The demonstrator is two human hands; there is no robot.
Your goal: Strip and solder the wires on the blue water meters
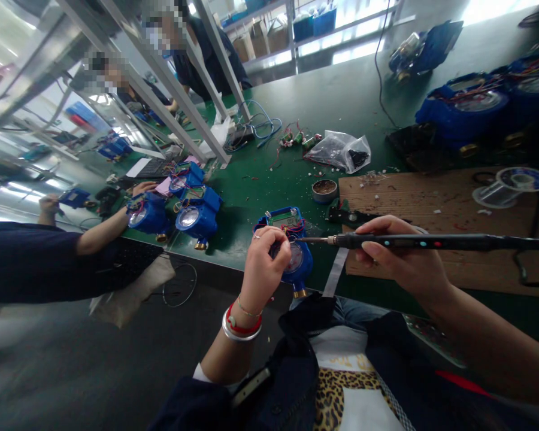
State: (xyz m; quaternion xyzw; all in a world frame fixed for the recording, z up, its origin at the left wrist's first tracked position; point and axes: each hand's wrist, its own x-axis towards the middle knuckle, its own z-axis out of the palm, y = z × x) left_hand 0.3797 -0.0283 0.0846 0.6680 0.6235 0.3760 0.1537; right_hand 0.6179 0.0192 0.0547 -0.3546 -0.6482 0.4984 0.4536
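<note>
A soldering iron [413,241] with a black handle lies level in my right hand [399,257], whose fingers are wrapped round its grip. Its metal tip points left and reaches close to the fingertips of my left hand [267,263]. Those fingers are pinched together over a blue meter [303,263] with a round clear window and a brass fitting at its near end. Whatever the pinch holds is too small to make out. Red wires [296,228] and a green circuit board [284,220] show in the meter's open top, partly covered by my left hand.
Cardboard [467,209] under my right arm bears a solder spool [512,185]. A small round tin [324,190], green-handled pliers [341,212] and a plastic bag [339,151] lie beyond the meter. More blue meters [197,212] stand left, near a co-worker's arm [105,233].
</note>
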